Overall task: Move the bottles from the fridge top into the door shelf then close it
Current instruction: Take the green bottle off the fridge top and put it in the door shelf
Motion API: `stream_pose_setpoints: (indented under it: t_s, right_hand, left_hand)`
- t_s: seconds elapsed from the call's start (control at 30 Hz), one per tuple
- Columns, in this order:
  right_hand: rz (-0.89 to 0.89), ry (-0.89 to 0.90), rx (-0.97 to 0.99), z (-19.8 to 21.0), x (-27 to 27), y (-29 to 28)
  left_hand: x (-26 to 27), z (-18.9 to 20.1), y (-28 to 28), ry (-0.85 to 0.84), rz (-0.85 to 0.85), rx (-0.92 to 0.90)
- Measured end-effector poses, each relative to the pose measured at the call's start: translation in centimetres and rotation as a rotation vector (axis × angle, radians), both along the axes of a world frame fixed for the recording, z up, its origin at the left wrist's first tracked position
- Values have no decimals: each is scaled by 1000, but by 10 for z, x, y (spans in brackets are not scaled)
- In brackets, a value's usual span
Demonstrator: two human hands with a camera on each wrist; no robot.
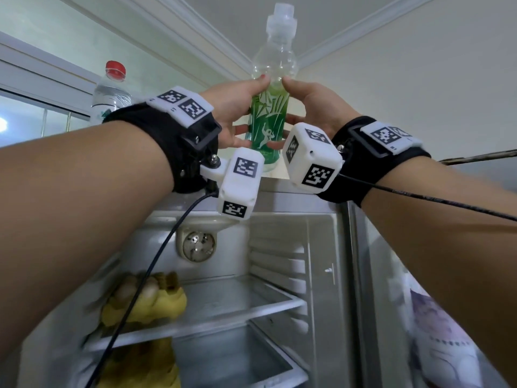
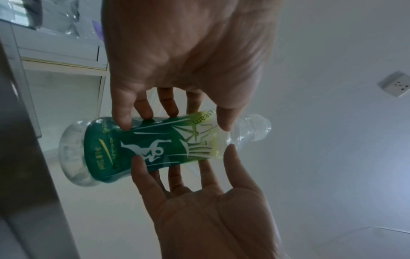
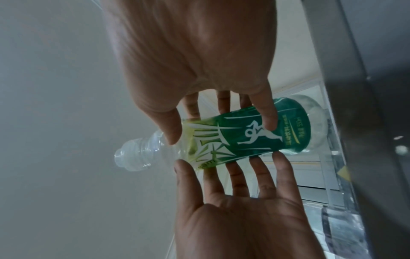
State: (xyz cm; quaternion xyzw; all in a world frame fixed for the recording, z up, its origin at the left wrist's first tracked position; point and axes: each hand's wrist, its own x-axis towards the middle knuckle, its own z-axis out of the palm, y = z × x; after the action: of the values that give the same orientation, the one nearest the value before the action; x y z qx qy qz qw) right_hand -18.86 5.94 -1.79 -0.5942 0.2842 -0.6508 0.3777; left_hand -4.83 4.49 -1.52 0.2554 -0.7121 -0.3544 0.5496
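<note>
We hold a clear plastic bottle with a green label (image 1: 269,127) and a clear cap between both hands, above the front edge of the grey fridge top (image 1: 279,198). The bottle stands upright in the head view, its base just over the fridge top; whether it touches the surface we cannot tell.

Our left hand (image 1: 232,113) grips the bottle from the left, thumb high on the label and the fingers spread round the far side. In the left wrist view that hand (image 2: 199,210) has its fingertips pressed on the label, little finger near the base. Our right hand (image 1: 313,107) grips from the right in the same way, thumb near the top of the label; in the right wrist view it (image 3: 239,219) wraps the bottle with spread fingers, opposite the other hand.

A second clear plastic bottle with a red cap (image 1: 112,93) stands on the fridge top, well to the left and behind our left wrist.

Below, the fridge is open. A white inner shelf (image 1: 223,309) carries yellow bananas (image 1: 151,301) at its left end, and more yellow shows beneath it. At the right, the open fridge door (image 1: 419,317) holds pale packets, too blurred to name. Black cables run from the white wrist cameras.
</note>
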Motion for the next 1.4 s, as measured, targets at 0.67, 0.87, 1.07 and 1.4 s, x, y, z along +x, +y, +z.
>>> stream_pose_setpoints:
  t_s: [0.67,0.87,1.07,1.4]
  right_hand:
    - [-344,128,159,-104,-101,232]
    - [-540,171,143,-137,-133,276]
    - [-613,183,286,-172,-165,299]
    - [-738,115,417,-249,-217,295]
  left_hand:
    - [-113,-98,159,-35,-335,245]
    - [-149,-132,196,-75,-442,308]
    - [-188,-173,213,-129,-518,376]
    - [-256,-258,209,-139,-572,514]
